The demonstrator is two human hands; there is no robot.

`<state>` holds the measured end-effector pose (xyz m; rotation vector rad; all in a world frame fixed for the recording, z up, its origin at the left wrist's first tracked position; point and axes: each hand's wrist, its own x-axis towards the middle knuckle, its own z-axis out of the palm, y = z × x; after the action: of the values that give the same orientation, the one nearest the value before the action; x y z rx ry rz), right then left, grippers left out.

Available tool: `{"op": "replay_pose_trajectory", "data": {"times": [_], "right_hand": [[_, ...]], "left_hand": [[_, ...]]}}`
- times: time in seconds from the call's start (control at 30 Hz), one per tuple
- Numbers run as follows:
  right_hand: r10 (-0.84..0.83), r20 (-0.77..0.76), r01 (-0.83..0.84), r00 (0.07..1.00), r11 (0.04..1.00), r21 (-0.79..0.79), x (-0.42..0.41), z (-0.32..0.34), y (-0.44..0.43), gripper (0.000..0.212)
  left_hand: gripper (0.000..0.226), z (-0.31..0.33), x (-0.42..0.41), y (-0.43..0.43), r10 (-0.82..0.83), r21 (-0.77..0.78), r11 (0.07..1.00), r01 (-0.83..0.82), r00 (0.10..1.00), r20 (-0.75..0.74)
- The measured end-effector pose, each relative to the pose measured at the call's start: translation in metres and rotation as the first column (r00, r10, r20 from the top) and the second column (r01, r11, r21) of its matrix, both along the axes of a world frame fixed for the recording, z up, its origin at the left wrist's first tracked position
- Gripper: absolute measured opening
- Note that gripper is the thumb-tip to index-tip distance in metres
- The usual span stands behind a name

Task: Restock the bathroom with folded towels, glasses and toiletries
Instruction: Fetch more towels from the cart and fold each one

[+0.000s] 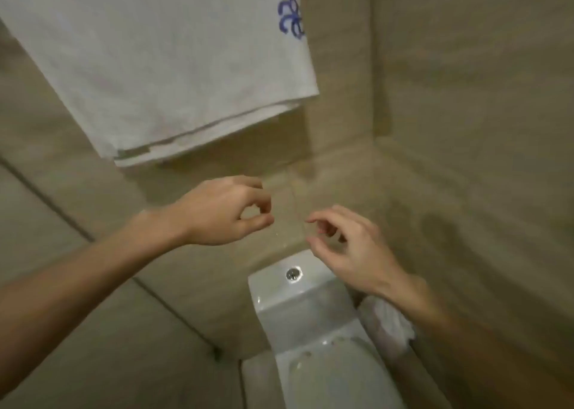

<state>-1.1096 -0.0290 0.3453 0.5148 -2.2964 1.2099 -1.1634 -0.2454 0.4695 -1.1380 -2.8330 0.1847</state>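
White blue-embroidered towel [155, 67] is hung above white ceramic toilet [279, 303]. Left hand [217, 213] is pinched, contents cannot be told. Right hand [348, 247] is held slack, empty.

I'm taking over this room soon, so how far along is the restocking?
Done, it seems: a folded white towel hangs above the toilet. In hand: apparently nothing. The left hand has thumb and fingertip together and the right hand is loosely curled, though blur could hide something thin. Left: no glasses or toiletries are in view, so those probably remain.
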Motion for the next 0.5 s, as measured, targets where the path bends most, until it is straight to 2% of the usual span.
{"op": "replay_pose_trajectory", "data": {"times": [0.13, 0.2, 0.27, 0.4, 0.5], "right_hand": [[-0.051, 0.286, 0.055, 0.957, 0.998, -0.007, 0.078, -0.107, 0.016, 0.024], [-0.101, 0.477, 0.121, 0.873, 0.993, -0.01, 0.123, -0.152, 0.022, 0.024], [-0.174, 0.582, 0.219, 0.794, 0.976, -0.007, 0.167, -0.193, 0.026, 0.023], [-0.293, 0.8, 0.499, 0.524, 0.867, -0.009, 0.251, -0.246, 0.017, 0.019], [-0.32, 0.894, 0.706, 0.314, 0.708, 0.005, 0.301, -0.269, -0.001, 0.01]], "left_hand": [[0.038, -0.121, 0.033, 0.025, -0.084, 0.05, 0.996, 0.072, 0.952, 0.293], [0.022, -0.178, 0.051, 0.039, -0.093, 0.046, 0.996, 0.081, 0.893, 0.44], [0.013, -0.228, 0.069, 0.056, -0.107, 0.074, 0.994, 0.08, 0.837, 0.537], [0.016, -0.309, 0.107, 0.08, -0.105, 0.1, 0.994, 0.046, 0.678, 0.728], [0.019, -0.351, 0.129, 0.096, -0.144, 0.105, 0.989, 0.104, 0.533, 0.834]]}}
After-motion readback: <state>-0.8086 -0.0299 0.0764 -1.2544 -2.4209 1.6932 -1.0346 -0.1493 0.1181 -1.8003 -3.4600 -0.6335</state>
